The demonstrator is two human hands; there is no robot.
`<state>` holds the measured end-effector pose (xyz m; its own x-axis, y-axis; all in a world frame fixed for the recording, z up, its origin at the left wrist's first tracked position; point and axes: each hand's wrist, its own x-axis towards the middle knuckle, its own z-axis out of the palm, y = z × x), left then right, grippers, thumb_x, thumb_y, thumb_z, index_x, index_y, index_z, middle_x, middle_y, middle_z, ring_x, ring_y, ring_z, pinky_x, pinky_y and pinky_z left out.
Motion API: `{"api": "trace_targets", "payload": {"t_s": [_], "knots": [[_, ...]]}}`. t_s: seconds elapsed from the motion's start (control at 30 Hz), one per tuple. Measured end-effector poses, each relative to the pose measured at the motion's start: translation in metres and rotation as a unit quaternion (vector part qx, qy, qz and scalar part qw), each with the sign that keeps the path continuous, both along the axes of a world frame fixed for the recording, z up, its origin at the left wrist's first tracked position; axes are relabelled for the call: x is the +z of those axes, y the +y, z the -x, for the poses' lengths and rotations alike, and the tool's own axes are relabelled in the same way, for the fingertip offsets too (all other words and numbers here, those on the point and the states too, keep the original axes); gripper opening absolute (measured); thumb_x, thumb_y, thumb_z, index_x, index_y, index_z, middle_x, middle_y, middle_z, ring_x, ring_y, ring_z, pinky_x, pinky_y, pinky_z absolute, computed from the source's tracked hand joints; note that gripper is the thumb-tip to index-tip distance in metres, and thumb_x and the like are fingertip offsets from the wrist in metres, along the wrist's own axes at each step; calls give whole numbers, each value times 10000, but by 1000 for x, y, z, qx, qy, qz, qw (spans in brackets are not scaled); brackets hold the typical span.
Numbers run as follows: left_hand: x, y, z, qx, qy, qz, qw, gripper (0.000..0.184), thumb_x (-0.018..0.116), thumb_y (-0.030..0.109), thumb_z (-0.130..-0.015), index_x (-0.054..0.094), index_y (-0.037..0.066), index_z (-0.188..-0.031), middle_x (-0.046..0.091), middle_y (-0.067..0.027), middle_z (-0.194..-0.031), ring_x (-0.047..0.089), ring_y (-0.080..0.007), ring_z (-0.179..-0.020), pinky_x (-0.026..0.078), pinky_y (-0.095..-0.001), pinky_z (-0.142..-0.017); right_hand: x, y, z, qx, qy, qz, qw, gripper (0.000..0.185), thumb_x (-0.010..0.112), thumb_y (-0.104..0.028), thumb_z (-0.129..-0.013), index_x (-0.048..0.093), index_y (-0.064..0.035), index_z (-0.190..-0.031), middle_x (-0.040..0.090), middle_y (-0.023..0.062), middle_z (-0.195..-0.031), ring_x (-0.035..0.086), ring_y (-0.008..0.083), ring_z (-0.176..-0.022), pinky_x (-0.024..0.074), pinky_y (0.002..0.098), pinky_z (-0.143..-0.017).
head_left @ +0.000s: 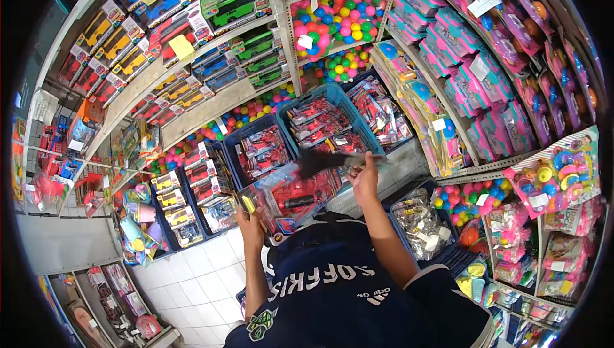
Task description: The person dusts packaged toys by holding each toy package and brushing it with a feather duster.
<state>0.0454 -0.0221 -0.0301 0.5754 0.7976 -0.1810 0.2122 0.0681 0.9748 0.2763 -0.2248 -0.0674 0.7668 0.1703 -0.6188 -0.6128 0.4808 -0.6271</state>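
My left hand (251, 225) is closed on the left edge of a clear-packed red toy (300, 198), its exact kind hard to make out through the plastic. A small yellow piece (249, 204) shows by the fingers. Above the package, my right hand (366, 183) is wrapped round the handle of a brush (314, 163). Its dark head is blurred and points left, over the upper part of the package. Just beyond are a blue basket (350, 106) and a dark blue basket (233, 150), both filled with packed red toys.
Shelves of boxed toy buses (233, 6) rise at the left. Colourful plastic balls (336, 19) fill the middle shelves, and pink-and-teal packs (457, 35) line the right. A basket of silvery packets (419, 226) stands near my right arm. White floor tiles (198, 284) show lower left.
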Motion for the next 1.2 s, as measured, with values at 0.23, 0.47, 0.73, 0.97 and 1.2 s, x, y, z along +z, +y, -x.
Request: {"api": "trace_targets", "payload": {"t_s": [0.23,0.47,0.73,0.97,1.2], "knots": [[16,-12,-21,-3,49,-27,998,481,679,202,-844,524,13,-1259,576,-85,-1103,558,-186,-982,450,-328,-886,-13,-9,-4,64,3,10,998,355,577,-508,-942,530,-164,-871,467,-26,-710,440,124,-596,409,358,-638],[14,-9,-35,-48,38,-61,996,487,693,212,-799,561,-6,-1214,598,-98,-1049,576,-202,-946,465,-340,-871,-10,-2,-11,25,-6,-1,1000,342,592,-472,-942,524,-138,-909,486,-2,-731,452,138,-607,421,340,-618],[28,-19,-54,-71,-12,-60,996,384,699,143,-798,585,0,-1137,610,-28,-921,557,-134,-814,465,-286,-751,-16,-21,-17,12,30,15,999,362,628,-513,-906,547,-165,-962,481,-11,-710,447,123,-602,419,339,-633],[32,-19,-59,-110,0,-11,994,394,678,83,-809,570,-4,-1177,613,-26,-942,558,-113,-833,463,-260,-758,0,-29,-21,5,-15,-6,1000,318,601,-471,-935,543,-160,-900,541,-22,-746,499,120,-633,417,309,-642],[41,-26,-62,-134,9,-27,991,208,686,109,-842,622,-3,-1005,606,5,-815,519,-66,-700,426,-235,-645,23,-9,-31,48,-128,48,989,370,605,-469,-939,568,-102,-934,549,1,-766,503,114,-611,398,277,-549]]}}
